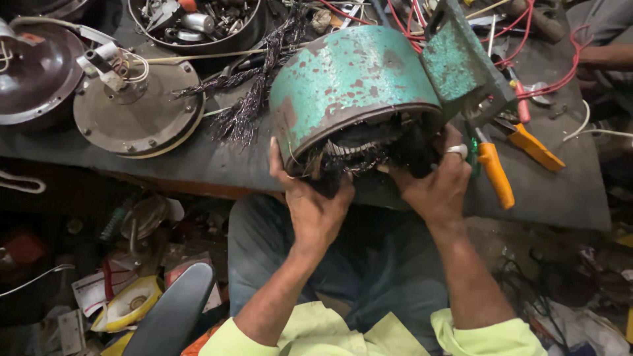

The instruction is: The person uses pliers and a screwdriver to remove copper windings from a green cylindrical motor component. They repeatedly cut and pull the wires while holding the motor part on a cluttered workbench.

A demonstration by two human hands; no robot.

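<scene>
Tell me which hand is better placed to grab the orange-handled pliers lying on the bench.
The right hand. It grips the open end of the rusty green cylindrical motor housing right beside the orange-handled pliers; the left hand sits on the housing's far side.

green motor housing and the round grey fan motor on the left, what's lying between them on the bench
In the head view, a bundle of dark stripped winding wire lies on the bench between the green motor housing and the round grey fan motor.
</scene>
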